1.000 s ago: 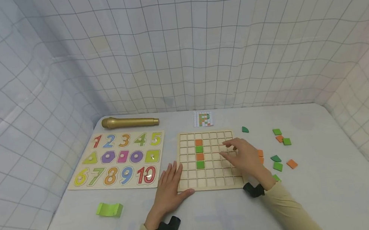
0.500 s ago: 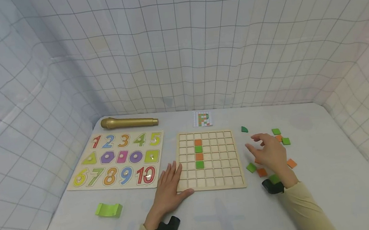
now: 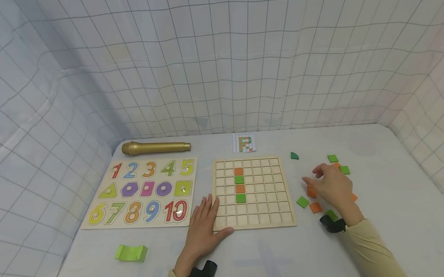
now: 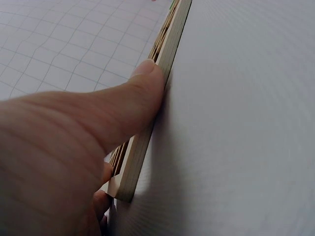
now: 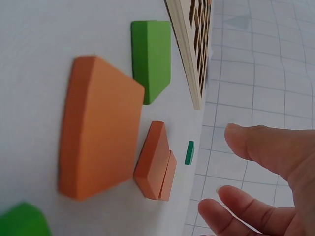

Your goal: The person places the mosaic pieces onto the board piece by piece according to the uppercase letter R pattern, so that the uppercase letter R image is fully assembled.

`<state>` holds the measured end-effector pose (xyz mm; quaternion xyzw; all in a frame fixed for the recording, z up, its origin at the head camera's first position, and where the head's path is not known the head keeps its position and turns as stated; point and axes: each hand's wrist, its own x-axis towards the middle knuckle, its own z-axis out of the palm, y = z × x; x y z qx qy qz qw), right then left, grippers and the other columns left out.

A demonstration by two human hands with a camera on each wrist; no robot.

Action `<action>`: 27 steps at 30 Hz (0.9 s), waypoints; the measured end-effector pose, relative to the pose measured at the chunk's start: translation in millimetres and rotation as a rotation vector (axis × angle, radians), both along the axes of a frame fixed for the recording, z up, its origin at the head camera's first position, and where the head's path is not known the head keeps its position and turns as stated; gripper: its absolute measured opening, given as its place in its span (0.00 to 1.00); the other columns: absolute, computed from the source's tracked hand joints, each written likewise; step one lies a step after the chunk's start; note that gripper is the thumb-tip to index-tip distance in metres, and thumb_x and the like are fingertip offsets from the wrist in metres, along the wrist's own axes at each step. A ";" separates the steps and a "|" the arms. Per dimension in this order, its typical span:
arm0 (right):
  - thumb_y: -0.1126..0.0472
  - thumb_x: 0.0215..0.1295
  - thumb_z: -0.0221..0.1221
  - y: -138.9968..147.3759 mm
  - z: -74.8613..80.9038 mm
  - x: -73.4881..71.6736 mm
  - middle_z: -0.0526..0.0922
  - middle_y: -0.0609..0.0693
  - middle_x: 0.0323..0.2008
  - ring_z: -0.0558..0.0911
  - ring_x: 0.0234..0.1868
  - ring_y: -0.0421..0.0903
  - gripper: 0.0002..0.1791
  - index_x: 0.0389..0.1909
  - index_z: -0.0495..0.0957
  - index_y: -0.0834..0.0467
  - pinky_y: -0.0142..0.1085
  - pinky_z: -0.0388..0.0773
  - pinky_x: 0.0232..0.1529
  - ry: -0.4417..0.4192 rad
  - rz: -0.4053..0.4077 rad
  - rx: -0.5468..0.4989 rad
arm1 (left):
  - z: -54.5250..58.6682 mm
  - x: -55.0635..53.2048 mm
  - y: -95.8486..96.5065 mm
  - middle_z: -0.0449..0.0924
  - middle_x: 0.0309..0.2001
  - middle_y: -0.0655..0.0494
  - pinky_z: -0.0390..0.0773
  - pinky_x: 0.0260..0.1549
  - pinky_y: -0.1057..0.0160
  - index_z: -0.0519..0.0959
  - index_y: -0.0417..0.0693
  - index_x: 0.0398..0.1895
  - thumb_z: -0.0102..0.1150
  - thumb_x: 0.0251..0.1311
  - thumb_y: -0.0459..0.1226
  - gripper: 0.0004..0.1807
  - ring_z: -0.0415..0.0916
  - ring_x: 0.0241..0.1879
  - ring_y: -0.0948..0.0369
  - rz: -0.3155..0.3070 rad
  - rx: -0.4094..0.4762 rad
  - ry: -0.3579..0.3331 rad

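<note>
My left hand (image 3: pixel 203 230) rests on the lower left corner of a wooden grid board (image 3: pixel 266 197), fingers straight along its left side. In the left wrist view its thumb (image 4: pixel 142 91) lies against the board's edge. One column of the board holds orange and green square tiles (image 3: pixel 240 189). Right of the board, my right hand (image 3: pixel 334 185) hovers over scattered tiles, thumb and fingers apart with nothing between them. Below it in the right wrist view lie a large-looking orange tile (image 5: pixel 101 128), a green tile (image 5: pixel 152 61) and two orange tiles (image 5: pixel 153 162) close together.
A number puzzle board (image 3: pixel 140 215) lies at left, with a gold toy microphone (image 3: pixel 155 147) behind it. A light green block (image 3: pixel 131 253) sits in front. A pattern card (image 3: pixel 243 143) is behind the grid board. A dark green quarter-round piece (image 3: pixel 294 155) lies at right.
My right hand has moved right, from above the grid board to above the loose tiles, uncovering the board's right side. My left hand has stayed in place.
</note>
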<state>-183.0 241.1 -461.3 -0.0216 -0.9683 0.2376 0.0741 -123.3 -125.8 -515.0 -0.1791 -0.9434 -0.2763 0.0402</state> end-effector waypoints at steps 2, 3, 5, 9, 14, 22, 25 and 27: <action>0.45 0.57 0.64 0.1 0.2 -0.2 0.82 0.56 0.35 0.77 0.27 0.47 0.25 0.40 0.78 0.64 0.35 0.69 0.18 -0.041 -0.007 0.007 | -0.4 -0.3 -0.2 0.51 0.71 0.39 0.42 0.67 0.46 0.57 0.37 0.71 0.61 0.55 0.56 0.48 0.42 0.71 0.45 -0.001 0.000 -0.002; 0.44 0.57 0.64 0.2 0.3 -0.4 0.82 0.56 0.35 0.77 0.27 0.47 0.25 0.40 0.78 0.64 0.35 0.69 0.19 -0.064 -0.011 0.009 | -0.7 -0.5 -0.3 0.50 0.72 0.40 0.42 0.67 0.47 0.57 0.37 0.71 0.61 0.55 0.56 0.48 0.42 0.71 0.45 -0.001 -0.002 -0.005; 0.44 0.56 0.63 0.4 0.1 -0.9 0.82 0.55 0.33 0.77 0.27 0.47 0.26 0.41 0.78 0.65 0.36 0.69 0.21 -0.104 -0.015 0.014 | -0.3 -0.5 -0.2 0.50 0.72 0.40 0.41 0.67 0.47 0.57 0.37 0.71 0.61 0.55 0.56 0.48 0.42 0.71 0.45 -0.003 0.003 -0.009; 0.44 0.56 0.63 1.0 -1.5 -1.6 0.79 0.51 0.28 0.75 0.25 0.46 0.26 0.39 0.77 0.65 0.37 0.69 0.21 -0.149 -0.009 0.032 | -0.5 -0.6 -0.3 0.50 0.72 0.40 0.41 0.67 0.47 0.57 0.37 0.71 0.61 0.55 0.56 0.48 0.41 0.71 0.45 -0.004 0.005 -0.006; 0.44 0.56 0.63 2.1 -5.7 -1.6 0.78 0.49 0.24 0.74 0.22 0.45 0.26 0.36 0.76 0.64 0.36 0.68 0.20 -0.157 -0.006 0.054 | -0.9 -0.5 -0.8 0.50 0.72 0.40 0.41 0.67 0.47 0.57 0.37 0.71 0.63 0.54 0.55 0.48 0.42 0.71 0.45 -0.004 0.004 0.004; 0.45 0.58 0.61 -0.5 -6.7 -2.7 0.76 0.48 0.19 0.73 0.19 0.45 0.24 0.32 0.76 0.65 0.35 0.68 0.17 -0.216 -0.041 0.079 | -0.9 0.0 -0.1 0.50 0.72 0.40 0.40 0.67 0.47 0.57 0.38 0.71 0.63 0.53 0.55 0.48 0.41 0.72 0.46 0.001 0.007 -0.007; 0.46 0.59 0.61 -1.1 -6.3 -4.2 0.76 0.49 0.20 0.73 0.20 0.46 0.22 0.32 0.76 0.64 0.35 0.68 0.18 -0.226 -0.040 0.066 | -0.2 0.4 0.1 0.50 0.72 0.40 0.41 0.67 0.47 0.57 0.37 0.71 0.63 0.54 0.55 0.48 0.41 0.71 0.45 0.000 0.014 -0.008; 0.48 0.60 0.61 -0.9 -6.3 -5.8 0.76 0.49 0.21 0.73 0.21 0.46 0.21 0.33 0.76 0.64 0.36 0.68 0.19 -0.229 -0.028 0.049 | 0.1 0.5 0.3 0.50 0.72 0.39 0.40 0.67 0.47 0.57 0.37 0.71 0.62 0.54 0.55 0.48 0.41 0.71 0.45 0.000 0.016 -0.010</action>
